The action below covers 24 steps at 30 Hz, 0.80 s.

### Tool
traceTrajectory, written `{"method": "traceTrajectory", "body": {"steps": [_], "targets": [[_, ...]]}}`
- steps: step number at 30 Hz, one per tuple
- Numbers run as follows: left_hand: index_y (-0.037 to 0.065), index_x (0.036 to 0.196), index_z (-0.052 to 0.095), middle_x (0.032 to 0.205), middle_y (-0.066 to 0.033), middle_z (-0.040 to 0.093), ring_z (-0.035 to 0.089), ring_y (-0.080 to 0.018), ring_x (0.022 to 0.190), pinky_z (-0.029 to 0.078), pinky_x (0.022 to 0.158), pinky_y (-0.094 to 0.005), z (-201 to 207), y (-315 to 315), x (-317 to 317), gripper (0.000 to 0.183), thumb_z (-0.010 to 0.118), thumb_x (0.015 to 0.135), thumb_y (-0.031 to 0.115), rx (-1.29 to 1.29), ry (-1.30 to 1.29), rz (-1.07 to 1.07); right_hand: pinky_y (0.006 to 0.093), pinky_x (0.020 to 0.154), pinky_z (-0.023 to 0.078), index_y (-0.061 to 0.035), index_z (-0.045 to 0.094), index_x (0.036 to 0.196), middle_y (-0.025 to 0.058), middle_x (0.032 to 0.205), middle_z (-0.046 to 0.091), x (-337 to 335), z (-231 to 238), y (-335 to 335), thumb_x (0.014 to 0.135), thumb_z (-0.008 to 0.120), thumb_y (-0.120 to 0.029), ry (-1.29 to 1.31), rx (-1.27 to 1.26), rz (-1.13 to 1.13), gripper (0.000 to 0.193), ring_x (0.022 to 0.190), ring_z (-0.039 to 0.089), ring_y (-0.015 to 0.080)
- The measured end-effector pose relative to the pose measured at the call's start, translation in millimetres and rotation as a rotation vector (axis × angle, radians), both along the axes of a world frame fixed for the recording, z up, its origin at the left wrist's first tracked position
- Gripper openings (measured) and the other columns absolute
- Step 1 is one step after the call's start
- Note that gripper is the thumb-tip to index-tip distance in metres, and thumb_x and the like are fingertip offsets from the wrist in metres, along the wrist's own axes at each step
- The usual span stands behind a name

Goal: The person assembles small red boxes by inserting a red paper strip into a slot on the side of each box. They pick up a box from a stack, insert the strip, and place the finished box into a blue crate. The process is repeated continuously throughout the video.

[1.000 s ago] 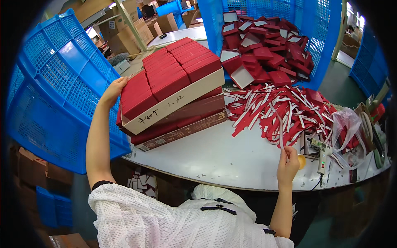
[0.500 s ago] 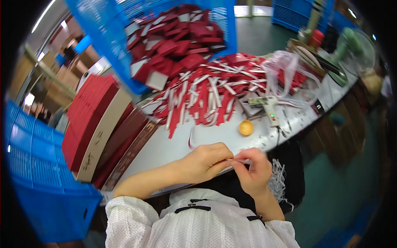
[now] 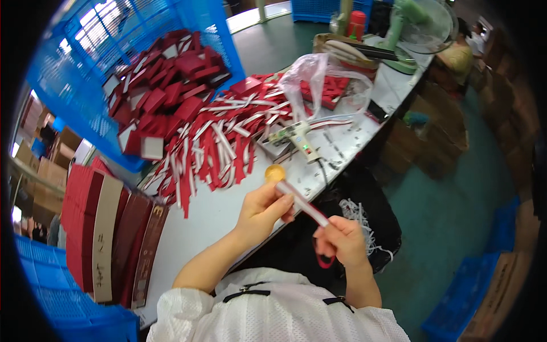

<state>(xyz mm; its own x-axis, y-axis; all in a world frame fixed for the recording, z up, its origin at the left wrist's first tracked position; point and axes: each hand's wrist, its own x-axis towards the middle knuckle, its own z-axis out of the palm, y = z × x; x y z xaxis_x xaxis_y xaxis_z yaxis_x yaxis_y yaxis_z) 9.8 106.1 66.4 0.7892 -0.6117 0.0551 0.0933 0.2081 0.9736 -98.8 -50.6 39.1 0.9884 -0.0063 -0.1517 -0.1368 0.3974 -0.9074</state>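
Observation:
A red-and-white ribbon strip (image 3: 307,207) is stretched between my two hands at the table's near edge. My left hand (image 3: 263,212) pinches its upper left end, close to a small round yellow pot (image 3: 274,172). Lower and to the right, my right hand (image 3: 343,238) has its fingers closed on the other end, and a red loop hangs below them. Beyond my hands lies a white glue gun (image 3: 303,142) with a small green light and a cable. A heap of red and white ribbon strips (image 3: 213,142) spreads over the white tabletop (image 3: 196,242).
Red boxes (image 3: 171,91) fill a blue crate (image 3: 225,43) at the back left. Red and brown boards (image 3: 85,228) stand at the left. A clear plastic bag (image 3: 302,77) and a green fan (image 3: 419,20) are farther right. White scraps (image 3: 364,219) lie in a black bag (image 3: 373,194).
My hands, close together before, have moved apart, and the ribbon strip now shows stretched between them. My view has turned right, so the table's contents appear farther left.

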Motion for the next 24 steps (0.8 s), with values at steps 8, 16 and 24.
{"method": "traceTrajectory", "body": {"steps": [8, 16, 24], "targets": [[-0.005, 0.082, 0.053, 0.070, -0.0101, 0.057, 0.055, -0.0138, 0.059, 0.047, 0.055, -0.0235, -36, -16, -28, 0.018, 0.041, 0.083, 0.007, 0.019, 0.165, -0.002, 0.0292, 0.061, 0.041, -0.0043, 0.054, 0.084, 0.0048, 0.079, 0.052, 24, 3, 12, 0.058, 0.061, -0.010, -0.724, -1.348, -0.559, 0.027, 0.069, 0.052, 0.0193], [-0.002, 0.068, 0.056, 0.060, -0.0049, 0.056, 0.050, -0.0078, 0.052, 0.040, 0.046, -0.0213, -49, -27, -33, 0.013, 0.048, 0.077, 0.004, 0.291, -0.099, -0.016, 0.0273, 0.051, 0.039, -0.0055, 0.048, 0.065, 0.0039, 0.059, 0.046, 14, -13, 1, 0.062, 0.054, -0.008, -0.632, -1.466, -0.367, 0.007, 0.057, 0.048, 0.0176], [0.000, 0.062, 0.054, 0.050, -0.0115, 0.047, 0.046, -0.0219, 0.041, 0.035, 0.040, -0.0275, -56, -28, -31, 0.003, 0.054, 0.065, 0.001, 0.490, -0.821, -0.017, 0.0281, 0.046, 0.042, -0.0044, 0.048, 0.065, 0.0069, 0.059, 0.049, 6, -36, -3, 0.064, 0.054, -0.006, -0.597, -1.269, -0.352, 0.006, 0.053, 0.051, 0.0200]]}}
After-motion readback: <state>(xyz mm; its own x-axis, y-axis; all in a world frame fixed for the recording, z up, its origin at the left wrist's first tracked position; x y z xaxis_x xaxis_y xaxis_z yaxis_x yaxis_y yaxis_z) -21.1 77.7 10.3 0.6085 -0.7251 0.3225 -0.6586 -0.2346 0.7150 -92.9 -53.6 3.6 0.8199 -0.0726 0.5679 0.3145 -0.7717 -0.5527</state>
